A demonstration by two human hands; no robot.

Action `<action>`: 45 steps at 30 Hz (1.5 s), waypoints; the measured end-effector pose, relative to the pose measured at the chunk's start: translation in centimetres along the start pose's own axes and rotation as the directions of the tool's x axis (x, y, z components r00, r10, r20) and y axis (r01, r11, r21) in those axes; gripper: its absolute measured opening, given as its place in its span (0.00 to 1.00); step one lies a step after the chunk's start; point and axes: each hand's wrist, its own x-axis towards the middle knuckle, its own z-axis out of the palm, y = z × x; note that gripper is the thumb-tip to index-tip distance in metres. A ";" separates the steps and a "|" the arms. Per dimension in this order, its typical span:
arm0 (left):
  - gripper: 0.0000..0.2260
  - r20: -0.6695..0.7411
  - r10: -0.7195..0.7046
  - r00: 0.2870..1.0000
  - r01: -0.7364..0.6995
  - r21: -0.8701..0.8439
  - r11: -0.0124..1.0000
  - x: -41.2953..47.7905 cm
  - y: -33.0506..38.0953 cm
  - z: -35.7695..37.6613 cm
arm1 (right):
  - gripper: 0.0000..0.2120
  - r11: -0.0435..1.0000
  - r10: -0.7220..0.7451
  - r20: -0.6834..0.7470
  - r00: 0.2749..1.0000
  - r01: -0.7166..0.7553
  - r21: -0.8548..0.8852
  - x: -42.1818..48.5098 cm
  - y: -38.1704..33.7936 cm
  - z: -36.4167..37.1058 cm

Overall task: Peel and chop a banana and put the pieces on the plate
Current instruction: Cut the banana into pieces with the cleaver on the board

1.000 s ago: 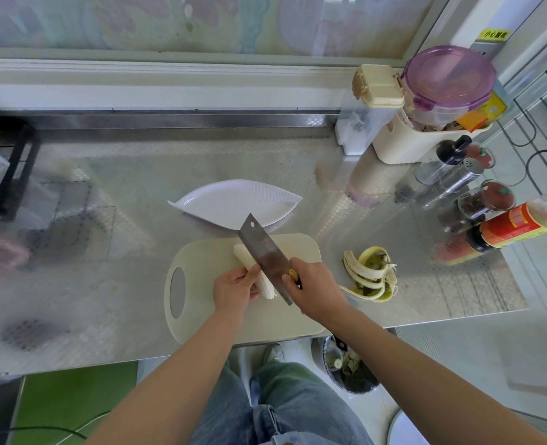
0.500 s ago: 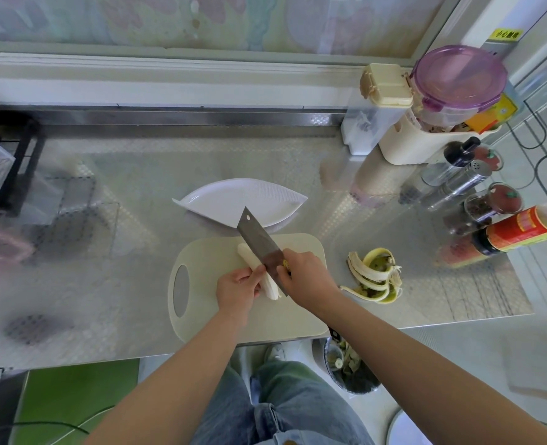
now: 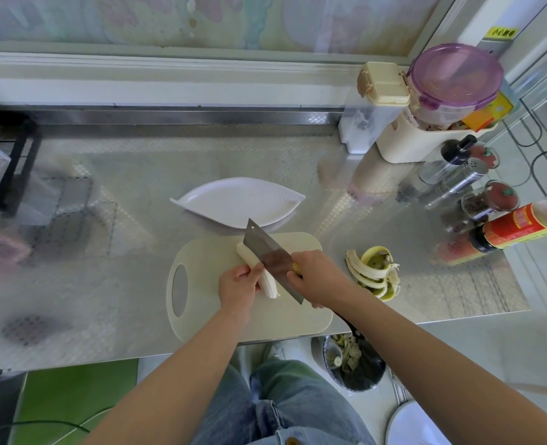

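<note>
A peeled white banana (image 3: 250,259) lies diagonally on the cream cutting board (image 3: 201,258). My left hand (image 3: 238,285) holds the banana near its middle, fingers curled over it. My right hand (image 3: 317,276) grips the handle of a steel cleaver (image 3: 267,252), whose blade lies across the banana just right of my left fingers. The banana's near end (image 3: 271,289) sticks out past the blade. An empty white leaf-shaped plate (image 3: 233,203) sits just behind the board.
The banana peel (image 3: 373,269) lies on the steel counter right of the board. Sauce bottles and spice jars (image 3: 490,203) and tubs (image 3: 426,101) crowd the back right. A bin with scraps (image 3: 352,361) stands below the counter edge. A black rack (image 3: 5,168) is at far left.
The cleaver has shifted slightly along the banana and tilted lower over it. Both hands keep the same holds; the camera view moved a little.
</note>
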 end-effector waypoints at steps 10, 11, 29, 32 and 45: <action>0.06 -0.004 -0.018 1.000 0.018 -0.010 1.000 0.0 0.3 -0.3 | 0.08 0.992 0.077 0.171 0.982 -0.058 -0.114 1.3 -2.6 -3.4; 0.06 -0.001 -0.022 1.000 0.022 -0.007 1.000 0.1 0.3 -0.4 | 0.07 0.991 0.079 0.170 0.982 -0.059 -0.122 1.6 -2.7 -3.4; 0.05 -0.068 -0.063 0.996 0.064 0.003 0.998 0.5 0.5 -0.1 | 0.12 0.993 0.101 0.192 0.976 -0.086 -0.086 2.9 -3.3 -2.6; 0.05 -0.085 -0.027 0.996 0.031 0.042 0.999 1.0 0.6 -0.1 | 0.11 0.986 0.078 0.191 0.978 -0.047 -0.161 2.6 -3.3 -3.2; 0.11 -0.079 -0.056 0.995 0.056 0.001 0.998 1.1 0.9 -0.1 | 0.13 0.970 0.133 0.274 0.952 -0.069 -0.231 2.7 -3.5 -4.9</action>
